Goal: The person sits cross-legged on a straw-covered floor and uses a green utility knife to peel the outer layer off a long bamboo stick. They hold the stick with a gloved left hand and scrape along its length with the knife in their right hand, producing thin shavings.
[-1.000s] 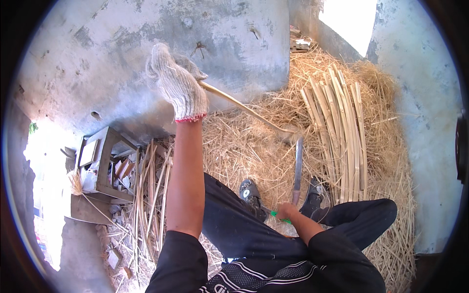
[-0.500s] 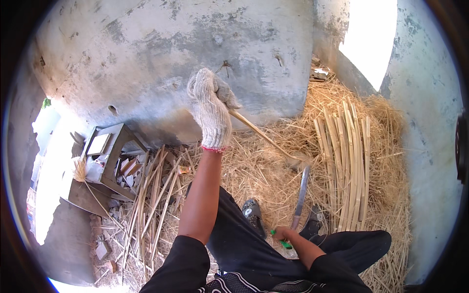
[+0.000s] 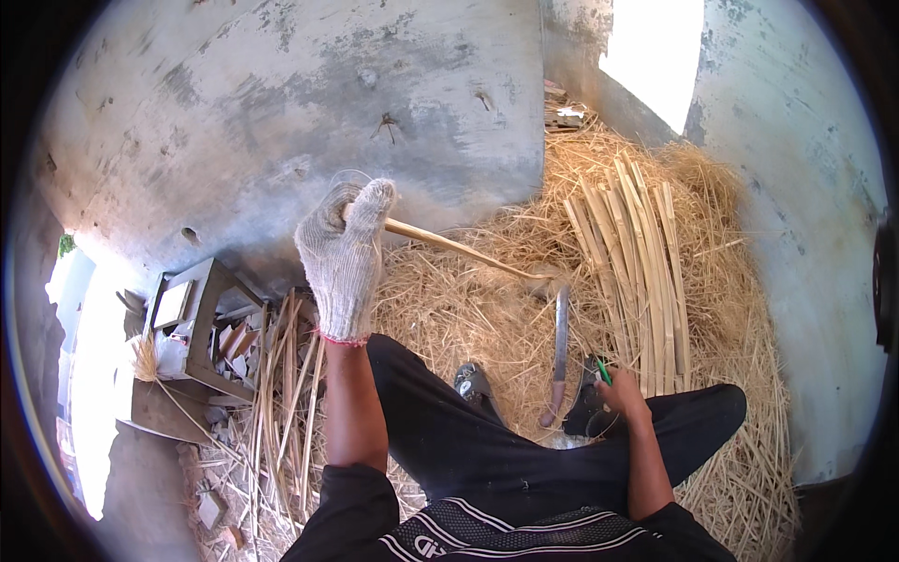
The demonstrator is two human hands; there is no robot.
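My left hand (image 3: 345, 253), in a pale knitted glove with a red cuff edge, is raised and closed around one end of a thin wooden stick (image 3: 459, 248). The stick slants down to the right, its far end near the tip of a long blade with a brown handle (image 3: 561, 337). That blade stands between my shoes, handle end toward me, and neither hand is on it. My bare right hand (image 3: 626, 393) is closed on a slim green object (image 3: 604, 372), beside my right shoe. Most of the green object is hidden by the fingers, so its kind is unclear.
A bundle of split pale strips (image 3: 646, 272) lies on straw at the right. More long strips (image 3: 281, 403) lean at the left beside a worn wooden stand (image 3: 187, 323) with rubble inside. A stained wall (image 3: 281, 112) rises ahead. Straw (image 3: 440, 309) covers the floor around my shoes.
My right hand has moved right and forward with the green object, away from the blade's handle. My left hand has shifted left and lower in view, still gripping the stick.
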